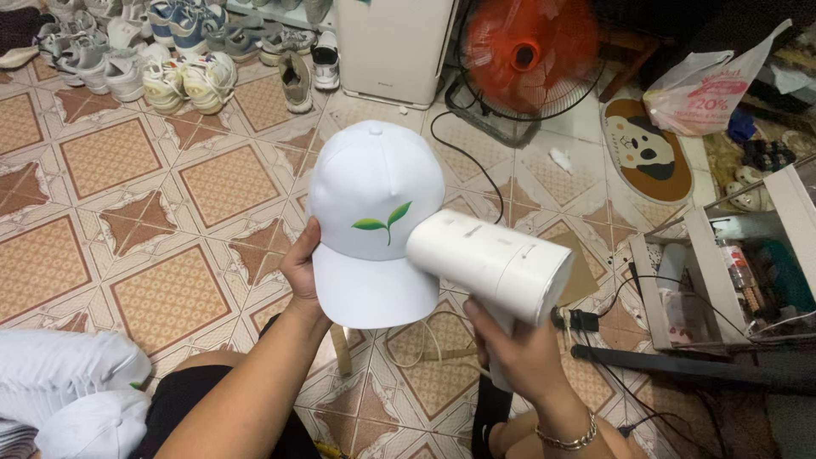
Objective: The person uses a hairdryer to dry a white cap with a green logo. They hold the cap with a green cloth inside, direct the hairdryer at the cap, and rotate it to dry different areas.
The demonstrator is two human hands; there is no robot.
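White cap (pixel 371 195) | your left hand (pixel 302 268) raised, grip clamped on its brim edge | your right hand (pixel 520 353) grip clamped on white dryer (pixel 490 263), nozzle touching cap front.

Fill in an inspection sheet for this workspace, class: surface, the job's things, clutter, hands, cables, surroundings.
Surface: patterned tile floor.
Job's things: white cap with green leaf print; white dryer aimed at it.
Clutter: pile of caps lower left; shoes along the top; plastic bag; crate of bottles.
Hands: left hand holds the cap by its brim; right hand grips the dryer's handle.
Cables: black cord across the floor; more by the crate.
Surroundings: orange fan, white appliance, dog-face mat.
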